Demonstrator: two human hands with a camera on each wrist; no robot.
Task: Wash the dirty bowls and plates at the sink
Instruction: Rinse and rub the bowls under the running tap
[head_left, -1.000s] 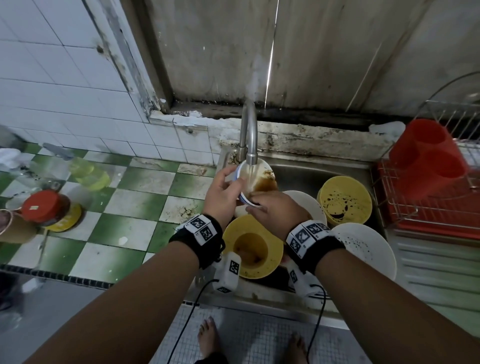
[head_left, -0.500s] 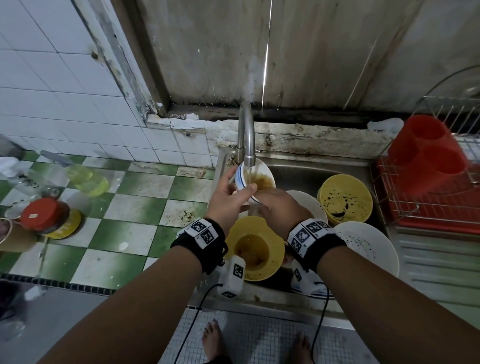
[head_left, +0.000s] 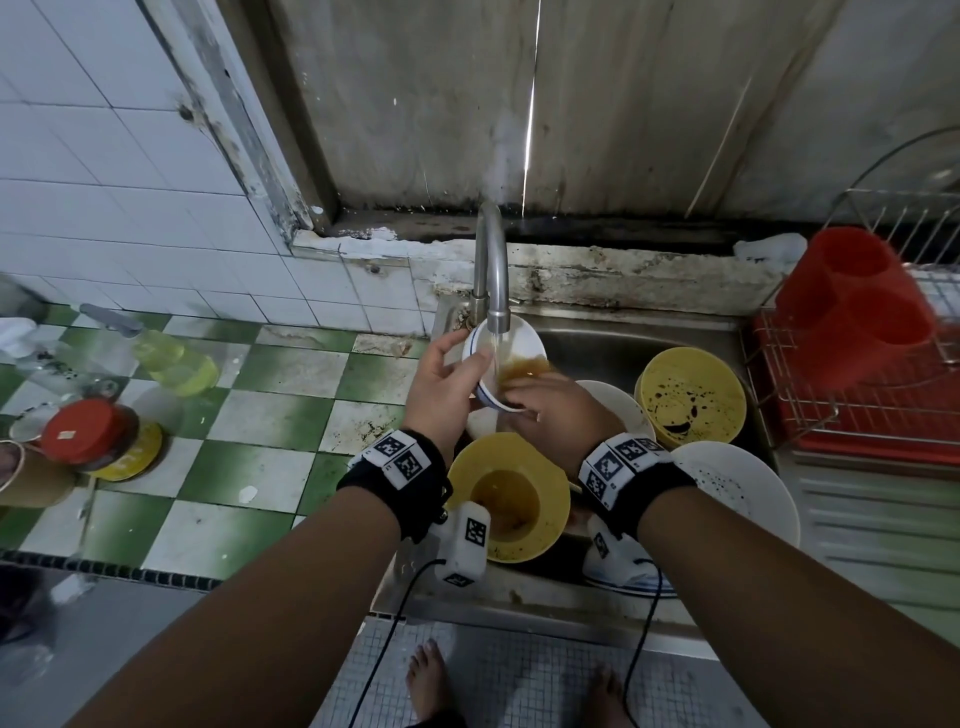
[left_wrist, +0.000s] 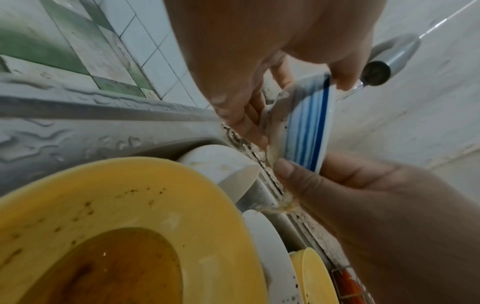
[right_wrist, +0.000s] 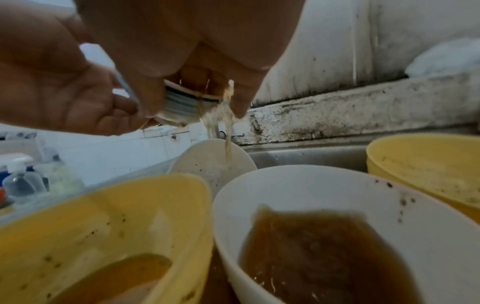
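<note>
A small white bowl with blue stripes (head_left: 519, 345) (left_wrist: 309, 125) (right_wrist: 182, 102) is held tilted under the running faucet (head_left: 493, 270). My left hand (head_left: 447, 384) (left_wrist: 259, 82) grips its left rim, thumb inside. My right hand (head_left: 550, 410) (left_wrist: 363, 195) (right_wrist: 182, 61) holds its lower rim, fingers inside rubbing. Brown water (right_wrist: 226, 123) spills from it into the dishes below. In the sink (head_left: 623, 338) sit a yellow bowl of brown water (head_left: 506, 496) (left_wrist: 103, 236) (right_wrist: 103, 226), a white bowl (right_wrist: 324, 216), another yellow bowl (head_left: 691, 395) and a speckled white plate (head_left: 737, 488).
A red cutlery holder (head_left: 852, 306) stands in a wire drying rack (head_left: 857, 410) right of the sink. On the green checkered counter (head_left: 249, 415) at left lie a yellow-liquid bottle (head_left: 171, 358) and a red-lidded jar (head_left: 85, 434). My bare feet (head_left: 431, 686) show below.
The bowl has tilted further under the stream and more of its white inside shows. My left thumb has shifted along the rim; brown water has gathered at the lower edge.
</note>
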